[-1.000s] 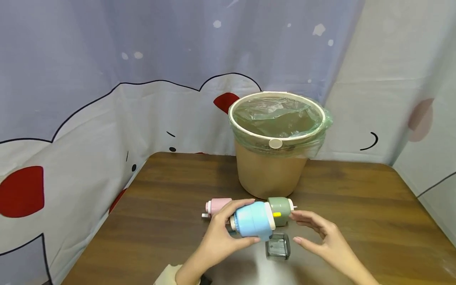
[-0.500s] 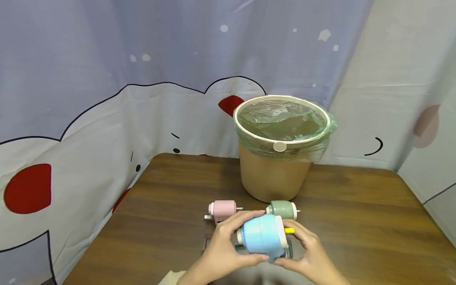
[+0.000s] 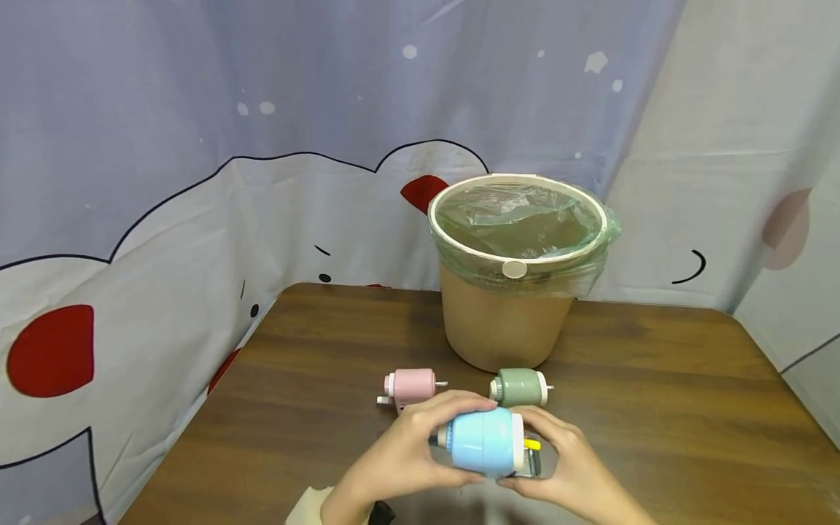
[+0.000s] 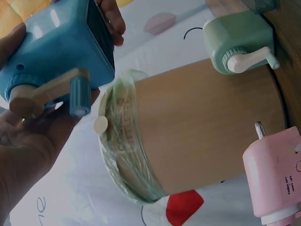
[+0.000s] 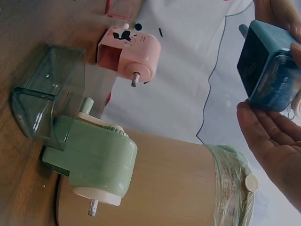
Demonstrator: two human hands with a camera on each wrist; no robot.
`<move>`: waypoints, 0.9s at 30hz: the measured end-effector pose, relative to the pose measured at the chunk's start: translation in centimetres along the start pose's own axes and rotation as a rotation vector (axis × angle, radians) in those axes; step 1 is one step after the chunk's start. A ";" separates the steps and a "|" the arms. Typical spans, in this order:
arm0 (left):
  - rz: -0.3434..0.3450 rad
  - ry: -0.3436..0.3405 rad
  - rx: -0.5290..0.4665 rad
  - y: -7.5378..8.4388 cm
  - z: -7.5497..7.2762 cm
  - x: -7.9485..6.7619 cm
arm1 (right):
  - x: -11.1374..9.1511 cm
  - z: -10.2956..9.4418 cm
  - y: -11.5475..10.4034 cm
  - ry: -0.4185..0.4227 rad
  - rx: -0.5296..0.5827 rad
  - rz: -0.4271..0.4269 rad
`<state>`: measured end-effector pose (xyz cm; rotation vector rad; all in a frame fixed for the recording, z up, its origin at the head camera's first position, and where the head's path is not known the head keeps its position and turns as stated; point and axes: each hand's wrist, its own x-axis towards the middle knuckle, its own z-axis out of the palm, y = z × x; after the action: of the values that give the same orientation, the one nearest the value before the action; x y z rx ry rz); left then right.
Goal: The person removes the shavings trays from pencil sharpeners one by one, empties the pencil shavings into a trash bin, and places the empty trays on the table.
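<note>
A blue crank pencil sharpener [image 3: 484, 442] is held above the table between both hands. A short yellow stub [image 3: 531, 444] juts from its right face. My left hand [image 3: 420, 448] grips its left side, fingers over the top and thumb below; the crank handle [image 4: 80, 96] hangs near that palm. My right hand [image 3: 558, 459] holds the right end, thumb underneath and fingers behind. Beyond the hands, a pink pencil sharpener [image 3: 413, 384] and a green pencil sharpener [image 3: 520, 388] stand on the table, each with a small rod sticking out.
Behind the sharpeners stands a tan bin [image 3: 505, 321] lined with a green plastic bag [image 3: 590, 251]. A clear drawer [image 5: 51, 94] lies on the wooden table [image 3: 315, 408] beside the green sharpener, and a pink clear drawer [image 5: 123, 8] near the pink one. A printed curtain [image 3: 197, 219] hangs around the table.
My right hand has come in from the right and taken hold of the blue sharpener. The sharpener has shifted slightly right and down, and its right face now sits more level.
</note>
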<state>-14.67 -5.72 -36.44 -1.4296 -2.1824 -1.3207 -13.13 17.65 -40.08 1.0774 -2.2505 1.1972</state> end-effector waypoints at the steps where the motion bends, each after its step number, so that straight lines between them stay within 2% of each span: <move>1: 0.006 -0.002 -0.010 -0.1 -0.1 0.0 | 0.0 0.1 0.1 0.009 -0.010 -0.014; 5: -0.005 0.003 -0.055 -0.2 -0.2 0.1 | -0.1 0.2 0.4 0.050 -0.011 -0.083; 8: -0.036 0.020 -0.082 -0.2 -0.2 0.2 | 0.1 0.1 0.3 0.036 0.015 -0.042; 12: -0.087 0.084 -0.094 -0.2 0.2 0.0 | 0.4 0.0 0.0 0.029 0.052 0.030; 19: -0.163 0.199 -0.057 0.4 1.5 -0.4 | 0.1 0.2 0.6 0.122 0.106 -0.009; 22: -0.147 0.204 -0.028 0.6 1.5 -0.5 | 0.0 0.1 0.7 0.130 0.106 -0.021; 27: -0.100 0.163 -0.013 0.5 1.3 -0.5 | -0.2 -0.1 0.3 0.077 0.088 0.021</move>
<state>-13.62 -4.98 -37.21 -1.1852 -2.1662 -1.4326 -13.25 17.96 -40.33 1.0245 -2.1741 1.3346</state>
